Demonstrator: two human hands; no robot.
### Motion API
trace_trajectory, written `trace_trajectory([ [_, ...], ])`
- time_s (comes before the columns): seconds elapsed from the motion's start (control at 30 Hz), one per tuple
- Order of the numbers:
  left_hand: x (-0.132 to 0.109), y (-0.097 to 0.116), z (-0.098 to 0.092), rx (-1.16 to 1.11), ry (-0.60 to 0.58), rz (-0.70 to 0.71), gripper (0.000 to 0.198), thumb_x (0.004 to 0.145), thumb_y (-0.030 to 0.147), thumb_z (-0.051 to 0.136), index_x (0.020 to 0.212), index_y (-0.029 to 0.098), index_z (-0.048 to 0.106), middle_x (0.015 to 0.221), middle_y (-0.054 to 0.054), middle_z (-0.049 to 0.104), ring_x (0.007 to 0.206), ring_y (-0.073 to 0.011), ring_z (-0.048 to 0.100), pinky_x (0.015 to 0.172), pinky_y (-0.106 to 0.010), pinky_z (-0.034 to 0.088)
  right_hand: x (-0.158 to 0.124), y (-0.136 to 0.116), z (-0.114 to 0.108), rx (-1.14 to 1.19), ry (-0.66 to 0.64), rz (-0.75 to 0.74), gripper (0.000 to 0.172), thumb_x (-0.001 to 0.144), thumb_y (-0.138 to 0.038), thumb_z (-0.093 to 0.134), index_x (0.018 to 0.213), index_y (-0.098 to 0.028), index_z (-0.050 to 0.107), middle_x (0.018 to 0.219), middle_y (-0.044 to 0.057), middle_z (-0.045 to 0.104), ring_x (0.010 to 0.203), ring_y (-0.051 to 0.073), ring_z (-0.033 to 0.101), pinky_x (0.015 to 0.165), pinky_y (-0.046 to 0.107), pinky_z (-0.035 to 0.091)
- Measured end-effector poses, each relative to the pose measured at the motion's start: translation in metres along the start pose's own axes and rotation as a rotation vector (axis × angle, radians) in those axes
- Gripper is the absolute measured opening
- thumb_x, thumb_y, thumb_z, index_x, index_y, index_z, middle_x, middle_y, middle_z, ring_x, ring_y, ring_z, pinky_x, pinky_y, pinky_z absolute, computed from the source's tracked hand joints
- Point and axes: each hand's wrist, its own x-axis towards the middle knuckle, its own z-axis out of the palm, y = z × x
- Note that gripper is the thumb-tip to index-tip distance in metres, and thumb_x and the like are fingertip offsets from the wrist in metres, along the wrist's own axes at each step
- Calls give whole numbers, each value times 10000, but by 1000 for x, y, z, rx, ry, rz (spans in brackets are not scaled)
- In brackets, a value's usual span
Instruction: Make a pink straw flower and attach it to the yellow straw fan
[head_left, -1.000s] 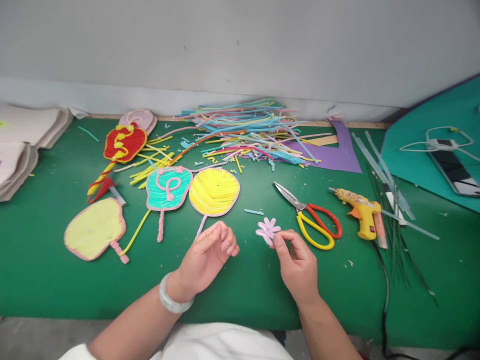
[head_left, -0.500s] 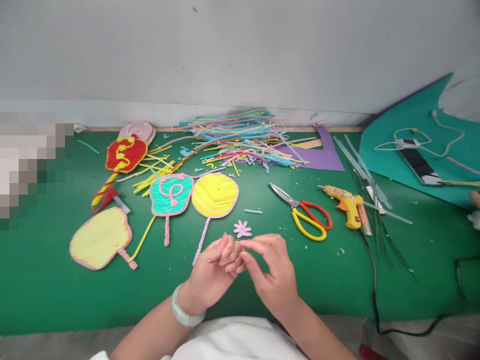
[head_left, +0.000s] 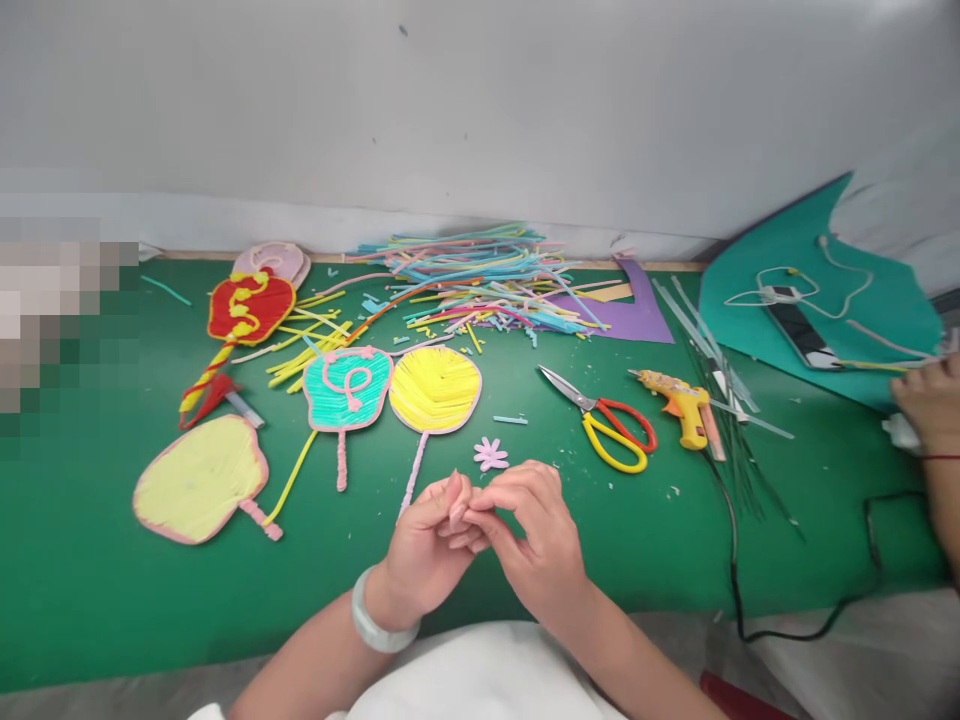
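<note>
My left hand (head_left: 429, 545) is closed, thumb against curled fingers, above the front of the table. My right hand (head_left: 536, 525) pinches at the left fingertips, thumb and forefinger together. Whatever lies between the fingers is too small or hidden to name. Just beyond them lies a small lilac flower (head_left: 490, 454) of pipe cleaner. Behind the left hand are a yellow fan shape (head_left: 435, 390) with a lilac stem and a turquoise fan shape (head_left: 349, 392) with a pink swirl. A pale yellow fan shape (head_left: 199, 482) lies farther left.
Scissors (head_left: 604, 420) and a yellow glue gun (head_left: 679, 405) with a black cord lie to the right. Many pipe cleaners (head_left: 465, 265) are heaped at the back. A red fan shape (head_left: 259, 305) lies back left. Another person's hand (head_left: 934, 400) rests at the right edge, near a phone (head_left: 799, 330).
My right fingers have moved slightly left and closed more tightly against my left fingertips. The view has shifted a little, and the other person's hand shows more at the right.
</note>
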Motion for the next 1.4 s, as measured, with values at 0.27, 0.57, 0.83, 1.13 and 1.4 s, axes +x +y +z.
trace_trajectory([
  [0.27, -1, 8, 8, -116, -67, 116, 406, 888, 246, 636, 541, 143, 451, 502, 69, 218, 465, -65, 274, 492, -176, 327, -8, -1, -1, 148, -78, -32, 100, 939, -134, 549, 909, -228, 539, 831, -1, 666, 806, 156, 589, 779, 346, 450],
  [0.57, 1, 12, 13, -205, -76, 137, 443, 1007, 190, 347, 580, 144, 453, 523, 49, 272, 485, -86, 321, 556, -238, 362, -15, 14, -15, 302, 103, 196, 224, 877, -58, 610, 951, -256, 537, 875, -16, 658, 845, 142, 637, 755, 308, 530],
  [0.83, 2, 10, 10, -177, -74, 158, 444, 1010, 187, 331, 588, 143, 462, 532, 40, 289, 503, -92, 353, 572, -242, 363, -24, 32, -28, 93, 173, 334, 104, 947, -174, 502, 1001, -250, 549, 855, -1, 598, 790, 142, 602, 717, 292, 506],
  [1.13, 6, 6, 7, -53, -10, 214, 313, 957, 196, 486, 683, 130, 620, 642, -15, 546, 623, -113, 520, 668, -262, 461, -17, 64, -59, -283, 272, 514, 216, 946, -387, 512, 1059, -221, 589, 796, 25, 650, 666, 173, 613, 658, 322, 475],
  [1.4, 11, 4, -3, 63, 70, 227, 198, 891, 214, 593, 958, 142, 764, 1006, -85, 760, 932, -186, 679, 859, -310, 538, -6, 81, -62, -538, 336, 265, 148, 933, -333, 576, 1015, -239, 657, 977, 80, 701, 1021, 261, 604, 968, 480, 417],
])
